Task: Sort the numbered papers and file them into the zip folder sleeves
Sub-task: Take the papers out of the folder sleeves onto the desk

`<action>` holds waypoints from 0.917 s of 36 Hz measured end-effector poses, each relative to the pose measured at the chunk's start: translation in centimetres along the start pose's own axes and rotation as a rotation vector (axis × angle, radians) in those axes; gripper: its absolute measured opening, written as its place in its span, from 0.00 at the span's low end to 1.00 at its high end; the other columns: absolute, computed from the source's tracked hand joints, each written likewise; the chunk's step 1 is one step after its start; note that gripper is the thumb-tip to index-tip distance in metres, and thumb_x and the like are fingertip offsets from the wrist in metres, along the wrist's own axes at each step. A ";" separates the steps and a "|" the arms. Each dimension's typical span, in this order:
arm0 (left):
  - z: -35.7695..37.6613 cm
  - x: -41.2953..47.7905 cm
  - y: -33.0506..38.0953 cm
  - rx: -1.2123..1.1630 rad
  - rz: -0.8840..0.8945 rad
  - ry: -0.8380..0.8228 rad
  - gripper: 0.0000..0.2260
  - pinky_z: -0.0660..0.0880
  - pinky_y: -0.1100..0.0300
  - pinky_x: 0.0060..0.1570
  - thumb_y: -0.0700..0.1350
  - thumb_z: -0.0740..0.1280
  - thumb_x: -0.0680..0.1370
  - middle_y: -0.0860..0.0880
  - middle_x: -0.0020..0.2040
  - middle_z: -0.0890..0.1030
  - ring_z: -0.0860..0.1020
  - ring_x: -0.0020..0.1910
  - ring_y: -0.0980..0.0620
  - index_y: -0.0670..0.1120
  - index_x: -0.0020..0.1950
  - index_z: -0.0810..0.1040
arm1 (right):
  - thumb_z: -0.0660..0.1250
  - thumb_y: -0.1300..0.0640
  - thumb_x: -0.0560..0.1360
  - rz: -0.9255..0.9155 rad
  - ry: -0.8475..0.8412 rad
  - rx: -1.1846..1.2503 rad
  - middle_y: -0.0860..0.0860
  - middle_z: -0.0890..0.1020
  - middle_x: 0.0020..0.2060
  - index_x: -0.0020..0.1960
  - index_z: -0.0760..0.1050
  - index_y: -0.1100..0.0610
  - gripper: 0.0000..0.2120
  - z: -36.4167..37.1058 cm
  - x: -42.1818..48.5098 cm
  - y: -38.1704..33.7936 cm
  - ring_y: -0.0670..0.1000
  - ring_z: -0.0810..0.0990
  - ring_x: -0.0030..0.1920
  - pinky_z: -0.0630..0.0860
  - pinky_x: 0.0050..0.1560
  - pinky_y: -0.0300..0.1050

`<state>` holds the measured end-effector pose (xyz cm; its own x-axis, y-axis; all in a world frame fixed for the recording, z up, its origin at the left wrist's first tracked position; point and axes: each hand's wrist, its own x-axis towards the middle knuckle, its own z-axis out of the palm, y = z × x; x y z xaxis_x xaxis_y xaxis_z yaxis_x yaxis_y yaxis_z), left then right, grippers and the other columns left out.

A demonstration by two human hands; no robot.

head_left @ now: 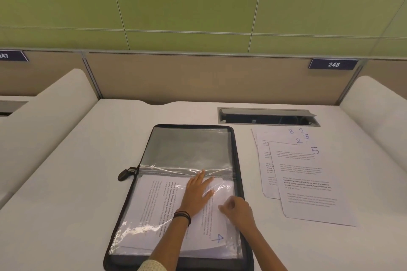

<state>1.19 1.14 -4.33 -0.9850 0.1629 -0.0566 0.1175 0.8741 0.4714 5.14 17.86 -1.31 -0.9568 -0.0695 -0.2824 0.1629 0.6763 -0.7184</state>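
Head view | we logged left hand (pixel 197 191) lying flat on paper 4 (pixel 211 230) in open zip folder (pixel 237 156) | right hand (pixel 239 209) curled beside it, grasp unclear | other papers (pixel 308 185) stacked right of folder

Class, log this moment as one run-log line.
Filing | left hand flat on paper 4 in folder | right hand pinches its edge | pile beside folder, 5 on top
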 end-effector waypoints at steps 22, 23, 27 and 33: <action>0.6 -0.3 0.3 0.087 0.103 0.003 0.41 0.28 0.55 0.69 0.73 0.31 0.70 0.56 0.75 0.40 0.38 0.76 0.53 0.54 0.77 0.49 | 0.72 0.59 0.71 0.077 0.171 0.219 0.49 0.82 0.39 0.40 0.75 0.52 0.06 -4.3 -0.5 3.7 0.50 0.82 0.40 0.77 0.45 0.42; 0.8 -0.4 0.4 0.074 0.109 0.009 0.41 0.28 0.56 0.69 0.72 0.31 0.69 0.57 0.75 0.40 0.38 0.76 0.53 0.54 0.77 0.49 | 0.72 0.60 0.71 0.074 0.185 0.211 0.49 0.82 0.38 0.40 0.75 0.52 0.06 -4.7 -0.5 4.0 0.49 0.81 0.39 0.76 0.44 0.42; 1.1 -0.7 1.4 0.031 0.133 -0.013 0.36 0.26 0.58 0.68 0.71 0.37 0.73 0.57 0.75 0.41 0.37 0.75 0.55 0.54 0.77 0.48 | 0.71 0.61 0.71 0.071 0.232 0.192 0.50 0.83 0.36 0.38 0.76 0.52 0.08 -6.0 -0.9 5.0 0.50 0.81 0.39 0.76 0.43 0.42; 1.1 0.1 3.0 -0.031 0.232 -0.065 0.42 0.27 0.63 0.67 0.72 0.34 0.69 0.59 0.74 0.42 0.40 0.76 0.55 0.51 0.77 0.50 | 0.69 0.65 0.72 0.107 0.312 0.188 0.52 0.81 0.35 0.39 0.77 0.58 0.04 -7.8 -1.5 6.2 0.49 0.77 0.36 0.70 0.38 0.35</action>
<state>1.63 4.32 -3.88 -0.9219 0.3874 0.0002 0.3344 0.7956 0.5051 5.75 27.93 -0.37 -0.9545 0.2405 -0.1761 0.2798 0.5190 -0.8077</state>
